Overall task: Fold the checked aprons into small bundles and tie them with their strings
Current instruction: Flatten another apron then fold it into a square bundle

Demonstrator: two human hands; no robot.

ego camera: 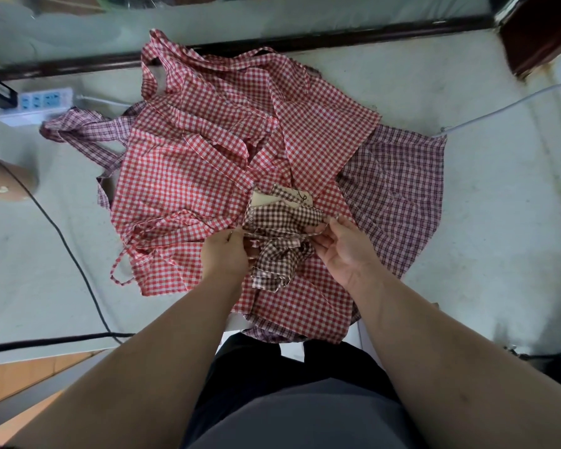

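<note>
Bundle: the brown checked bundle (282, 218) lies on the red aprons (191, 163) on the bench (467, 228), just beyond both hands.
Long axis: roughly left to right, parallel to the string (282, 235).
Left grip (224, 254): fingers curled, pinching the string's left end.
Right grip (344, 251): pinching the right end, touching the bundle.
Judgement: the ends likely cross next, towards each other.

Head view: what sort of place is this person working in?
Probably a small garment workshop, not certain: a pale worktable heaped with red checked aprons, a power strip and black cable on it, and the left hand and right hand tying a brown checked bundle.
</note>
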